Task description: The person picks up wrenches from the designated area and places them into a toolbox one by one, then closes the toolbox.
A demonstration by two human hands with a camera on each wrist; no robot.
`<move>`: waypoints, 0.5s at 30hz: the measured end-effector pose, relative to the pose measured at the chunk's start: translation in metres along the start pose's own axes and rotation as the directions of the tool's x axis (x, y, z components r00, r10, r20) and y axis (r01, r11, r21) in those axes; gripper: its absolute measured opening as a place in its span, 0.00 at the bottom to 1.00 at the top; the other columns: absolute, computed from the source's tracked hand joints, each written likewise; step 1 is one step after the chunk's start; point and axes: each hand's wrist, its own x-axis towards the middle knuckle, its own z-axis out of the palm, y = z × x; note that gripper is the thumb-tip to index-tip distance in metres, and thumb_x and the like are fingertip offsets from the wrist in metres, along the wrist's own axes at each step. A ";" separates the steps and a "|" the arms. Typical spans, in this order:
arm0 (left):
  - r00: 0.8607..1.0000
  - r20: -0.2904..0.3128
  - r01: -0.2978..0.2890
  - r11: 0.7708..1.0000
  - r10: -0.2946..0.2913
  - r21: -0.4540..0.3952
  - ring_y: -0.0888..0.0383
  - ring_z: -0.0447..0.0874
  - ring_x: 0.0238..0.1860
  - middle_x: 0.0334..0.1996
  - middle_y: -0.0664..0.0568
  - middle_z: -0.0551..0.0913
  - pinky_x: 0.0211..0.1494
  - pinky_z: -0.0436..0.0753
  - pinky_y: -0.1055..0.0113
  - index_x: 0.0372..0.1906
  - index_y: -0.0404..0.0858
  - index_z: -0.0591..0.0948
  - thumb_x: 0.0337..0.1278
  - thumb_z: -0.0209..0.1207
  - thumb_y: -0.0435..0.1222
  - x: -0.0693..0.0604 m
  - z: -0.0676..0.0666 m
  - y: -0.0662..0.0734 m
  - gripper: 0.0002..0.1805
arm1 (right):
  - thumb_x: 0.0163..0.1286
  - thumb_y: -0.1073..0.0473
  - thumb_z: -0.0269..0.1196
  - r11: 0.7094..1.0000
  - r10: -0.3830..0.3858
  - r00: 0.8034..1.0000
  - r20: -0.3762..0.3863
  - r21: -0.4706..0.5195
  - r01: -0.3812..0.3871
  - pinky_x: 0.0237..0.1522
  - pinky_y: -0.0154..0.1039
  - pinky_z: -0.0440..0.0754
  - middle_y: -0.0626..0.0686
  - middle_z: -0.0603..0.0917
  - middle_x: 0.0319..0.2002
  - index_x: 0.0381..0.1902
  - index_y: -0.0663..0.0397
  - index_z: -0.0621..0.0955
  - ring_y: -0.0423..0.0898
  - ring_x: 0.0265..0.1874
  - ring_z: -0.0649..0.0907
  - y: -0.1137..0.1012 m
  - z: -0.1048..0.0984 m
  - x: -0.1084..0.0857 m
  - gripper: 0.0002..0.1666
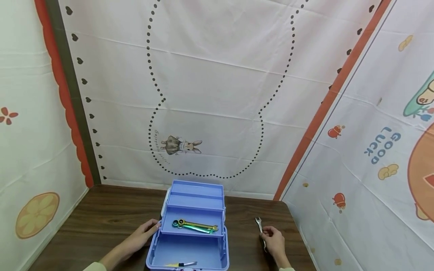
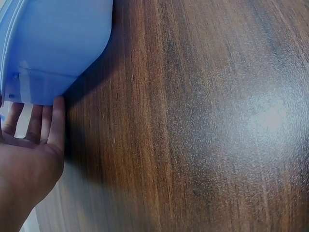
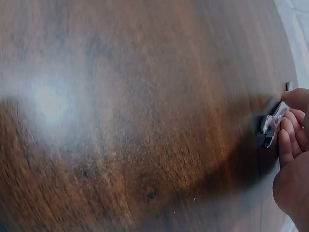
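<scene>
An opened blue toolbox [image 1: 190, 251] stands on the wooden table, its raised tray [image 1: 193, 212] above the bottom compartment. My left hand [image 1: 144, 231] touches the box's left side with fairly straight fingers; the left wrist view shows those fingers [image 2: 58, 121] against the box's edge. To the right of the box, my right hand [image 1: 274, 242] pinches a silver open-end wrench [image 1: 259, 225] between thumb and fingers, low over the table. One end of that wrench [image 3: 268, 126] shows in the right wrist view. A gold wrench [image 1: 198, 225] and a green wrench [image 1: 196, 228] lie in the tray.
A slim tool with a yellow and black handle and metal shaft [image 1: 181, 264] lies in the bottom compartment. The brown table [image 1: 118, 205] ends against printed cloth walls [image 1: 217, 131] at the back and both sides.
</scene>
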 end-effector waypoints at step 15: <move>1.000 -0.001 -0.009 1.000 0.009 -0.006 0.42 0.80 0.63 0.63 0.37 0.78 0.60 0.86 0.46 0.66 0.29 0.72 0.83 0.50 0.56 -0.002 0.002 0.003 0.33 | 0.54 0.72 0.73 0.997 -0.026 1.000 0.013 -0.078 0.027 0.34 0.38 0.78 0.47 0.84 0.29 0.34 0.60 0.86 0.43 0.30 0.80 -0.004 0.001 0.004 0.09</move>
